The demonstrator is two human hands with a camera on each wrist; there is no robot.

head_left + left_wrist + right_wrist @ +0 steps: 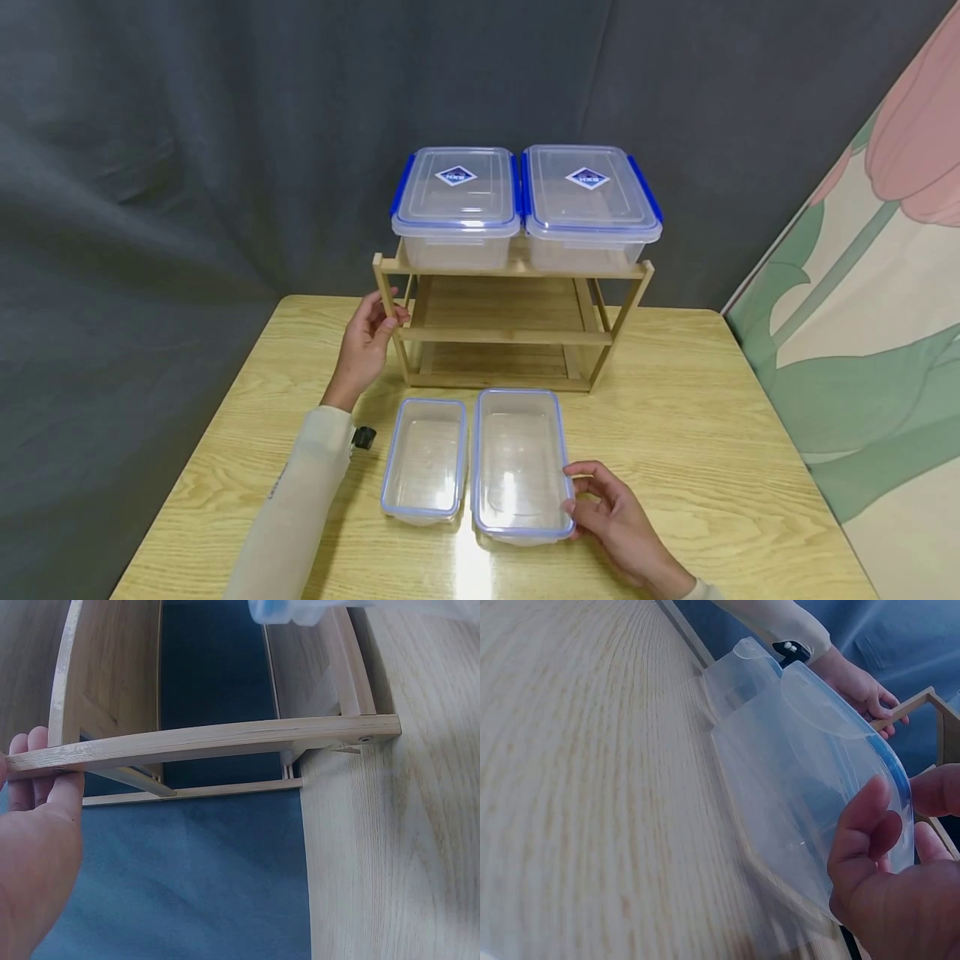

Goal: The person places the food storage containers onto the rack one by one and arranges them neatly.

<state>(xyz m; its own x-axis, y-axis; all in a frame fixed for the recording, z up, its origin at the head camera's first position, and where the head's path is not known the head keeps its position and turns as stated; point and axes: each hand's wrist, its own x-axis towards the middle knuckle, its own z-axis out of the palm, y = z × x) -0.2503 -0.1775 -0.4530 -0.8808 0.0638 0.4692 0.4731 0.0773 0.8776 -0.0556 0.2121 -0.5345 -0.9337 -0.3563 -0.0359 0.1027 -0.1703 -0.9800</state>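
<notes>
A dark curtain [225, 167] and flowered wall [862, 292] bordered the wood-grain tabletop [697, 400]. There, the left hand [363, 343] gripped a wooden rack [510, 335]; the right hand [618, 525] pinched a clear box [519, 458] resting in front.

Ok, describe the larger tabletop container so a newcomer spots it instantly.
Find the wooden rack on the table. In front of it, side by side, sit a smaller container and the larger container, both clear and blue-rimmed. Yours is the wider, with the right hand at its rim.
</notes>
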